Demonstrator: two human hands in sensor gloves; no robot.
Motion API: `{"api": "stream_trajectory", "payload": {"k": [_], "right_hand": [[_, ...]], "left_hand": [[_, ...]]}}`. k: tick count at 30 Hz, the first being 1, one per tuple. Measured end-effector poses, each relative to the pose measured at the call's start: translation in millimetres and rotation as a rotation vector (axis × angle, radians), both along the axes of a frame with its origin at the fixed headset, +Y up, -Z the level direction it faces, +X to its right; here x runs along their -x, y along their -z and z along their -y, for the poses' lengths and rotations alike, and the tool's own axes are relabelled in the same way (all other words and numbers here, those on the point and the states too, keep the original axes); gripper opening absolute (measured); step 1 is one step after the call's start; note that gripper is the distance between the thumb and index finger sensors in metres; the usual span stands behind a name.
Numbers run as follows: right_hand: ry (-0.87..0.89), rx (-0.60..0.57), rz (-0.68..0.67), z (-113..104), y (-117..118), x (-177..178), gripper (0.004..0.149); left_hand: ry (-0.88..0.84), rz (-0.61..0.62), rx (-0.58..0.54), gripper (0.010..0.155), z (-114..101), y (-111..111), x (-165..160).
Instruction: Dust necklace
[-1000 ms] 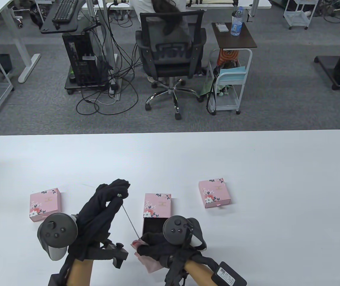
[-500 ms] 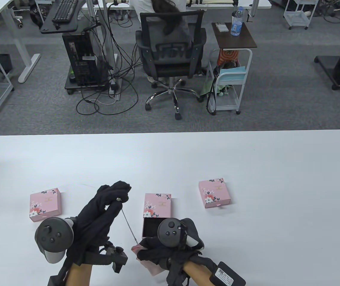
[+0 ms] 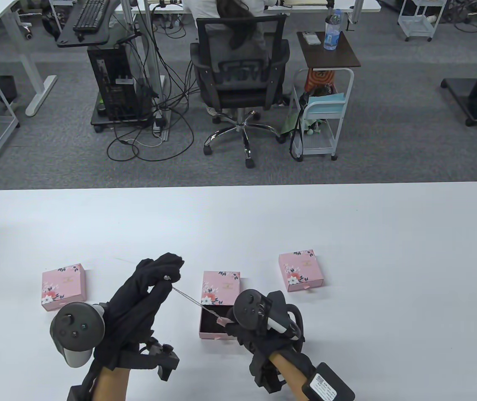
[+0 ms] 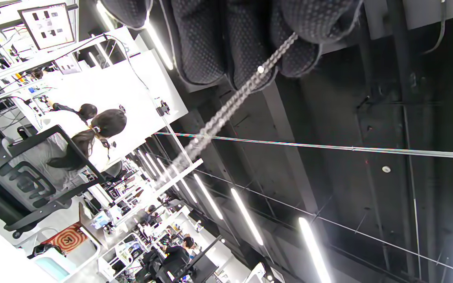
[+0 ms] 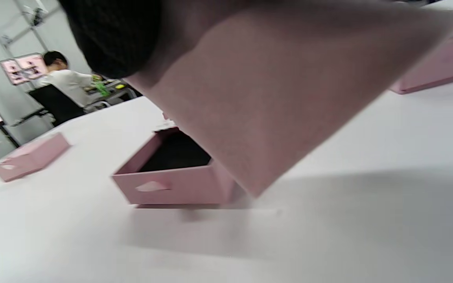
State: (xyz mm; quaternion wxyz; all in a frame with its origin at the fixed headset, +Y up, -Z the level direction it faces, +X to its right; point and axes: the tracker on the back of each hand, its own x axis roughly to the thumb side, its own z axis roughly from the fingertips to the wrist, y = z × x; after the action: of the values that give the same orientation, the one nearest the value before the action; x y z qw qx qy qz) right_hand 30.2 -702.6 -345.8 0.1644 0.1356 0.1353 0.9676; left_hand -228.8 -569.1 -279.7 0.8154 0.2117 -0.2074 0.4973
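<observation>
A thin silver necklace chain (image 3: 192,299) stretches taut between my two hands above the table. My left hand (image 3: 159,275) is raised and pinches its upper end; the chain (image 4: 230,110) hangs from those fingertips (image 4: 250,43) in the left wrist view. My right hand (image 3: 238,328) holds a pink cloth (image 5: 281,106) around the chain's lower end, above the open pink drawer box (image 3: 217,317). The drawer (image 5: 171,173) is pulled out and shows a dark lining.
Two closed pink floral boxes lie on the white table (image 3: 347,234): one at the left (image 3: 63,286), one at the right (image 3: 302,270). An office chair with a seated person (image 3: 238,62) stands beyond the far edge.
My right hand has moved right and up with the cloth, from the drawer's front left corner to above the drawer. The chain now slants more flatly. My left hand stayed in place.
</observation>
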Motion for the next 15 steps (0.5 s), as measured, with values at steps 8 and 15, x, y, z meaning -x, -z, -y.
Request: {"api": "stream_trajectory", "payload": {"k": [8,15], "right_hand": [[-0.127,0.161,0.097,29.3,16.1,-13.5,0.041],[-0.144,0.104,0.212,29.4,21.1,-24.3,0.053]], "left_hand": [[0.009,-0.003,0.018,0.040,1.0,2.7,1.0],[0.041,0.028,0.039,0.040,0.8,4.6,0.6]]}}
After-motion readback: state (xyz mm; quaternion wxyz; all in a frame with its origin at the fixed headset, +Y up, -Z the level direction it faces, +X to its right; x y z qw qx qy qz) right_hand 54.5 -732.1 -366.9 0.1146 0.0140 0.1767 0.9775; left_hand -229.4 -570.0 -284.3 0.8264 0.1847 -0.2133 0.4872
